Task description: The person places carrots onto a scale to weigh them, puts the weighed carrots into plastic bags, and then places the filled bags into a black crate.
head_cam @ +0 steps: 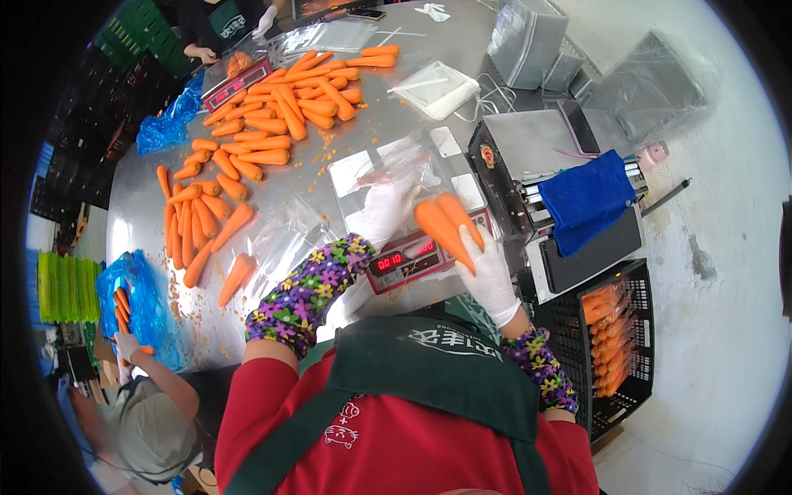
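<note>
In my gloved right hand [492, 281] are two large carrots [440, 226], lying side by side over the front of the digital scale [405, 272]. Their thick ends point away from me, toward the bag. My gloved left hand [385, 213] grips a clear plastic bag [411, 162] above the scale's metal platform; its fingertips are partly hidden by the film. Red digits glow on the scale's display. More clear bags [284, 232] lie flat on the steel table [272, 185], left of my left forearm. Beside them rests a single carrot [236, 278].
A heap of carrots [291, 105] covers the table's far left. On my right stands a sealing machine [513, 179] with a blue cloth [585, 201]. Below it, a black crate [643, 346] holds bagged carrots [609, 340]. Co-workers stand across the table and at left, beside a blue bag [139, 309].
</note>
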`<act>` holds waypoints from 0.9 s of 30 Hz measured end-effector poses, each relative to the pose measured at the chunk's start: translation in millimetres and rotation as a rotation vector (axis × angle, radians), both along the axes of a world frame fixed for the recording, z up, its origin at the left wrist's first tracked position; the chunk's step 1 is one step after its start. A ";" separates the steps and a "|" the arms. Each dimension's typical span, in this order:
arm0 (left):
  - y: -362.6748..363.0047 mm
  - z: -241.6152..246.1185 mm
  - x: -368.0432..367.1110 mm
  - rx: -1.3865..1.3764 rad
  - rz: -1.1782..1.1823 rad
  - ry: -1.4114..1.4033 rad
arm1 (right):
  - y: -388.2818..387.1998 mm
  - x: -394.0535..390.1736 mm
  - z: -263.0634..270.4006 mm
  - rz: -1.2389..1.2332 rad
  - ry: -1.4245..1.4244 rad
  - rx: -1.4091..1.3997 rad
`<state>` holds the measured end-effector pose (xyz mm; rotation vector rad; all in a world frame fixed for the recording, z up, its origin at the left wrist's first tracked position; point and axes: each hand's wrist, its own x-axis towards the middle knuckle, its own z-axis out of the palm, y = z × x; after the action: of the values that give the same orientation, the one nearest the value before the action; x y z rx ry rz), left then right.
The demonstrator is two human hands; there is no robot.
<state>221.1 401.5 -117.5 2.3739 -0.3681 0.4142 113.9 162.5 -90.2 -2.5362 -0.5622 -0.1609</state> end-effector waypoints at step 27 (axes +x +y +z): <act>-43.3 17.1 -34.8 -0.136 0.191 -0.197 | 32.4 -17.2 28.8 -0.006 -0.249 -0.324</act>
<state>186.3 358.1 -100.4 2.2488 -0.1955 0.7422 96.6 194.8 -61.4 -2.8527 -0.7262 -0.4227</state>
